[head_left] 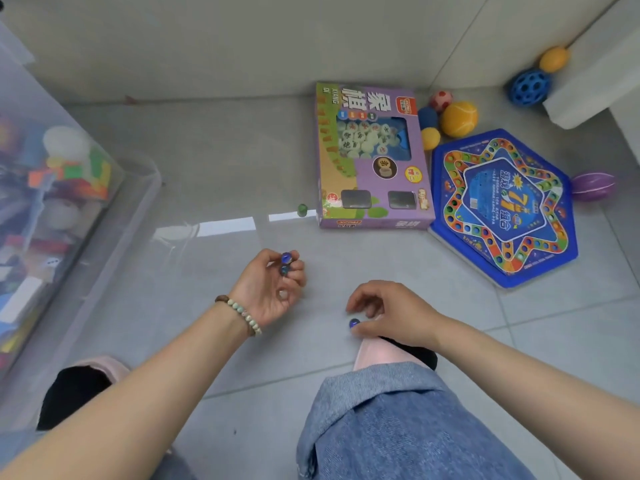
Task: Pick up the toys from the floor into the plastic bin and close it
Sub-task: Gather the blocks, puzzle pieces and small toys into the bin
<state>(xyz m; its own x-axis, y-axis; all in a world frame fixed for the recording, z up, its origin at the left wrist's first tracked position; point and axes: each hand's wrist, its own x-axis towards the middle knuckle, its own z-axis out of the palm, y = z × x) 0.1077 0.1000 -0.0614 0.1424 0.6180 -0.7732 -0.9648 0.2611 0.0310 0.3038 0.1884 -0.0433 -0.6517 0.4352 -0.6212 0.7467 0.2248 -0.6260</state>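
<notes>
My left hand is palm-up over the floor, its fingers curled around two blue marbles. My right hand rests low by my knee, thumb and fingers pinching another blue marble at the floor. A green marble lies loose beside the purple chess box. The clear plastic bin stands at the left, filled with several colourful toys. No lid is in view.
A blue hexagonal game board lies right of the chess box. Several balls sit behind it: a yellow tennis ball, a blue holed ball, an orange ball, a purple ball. A white ledge is at the far right.
</notes>
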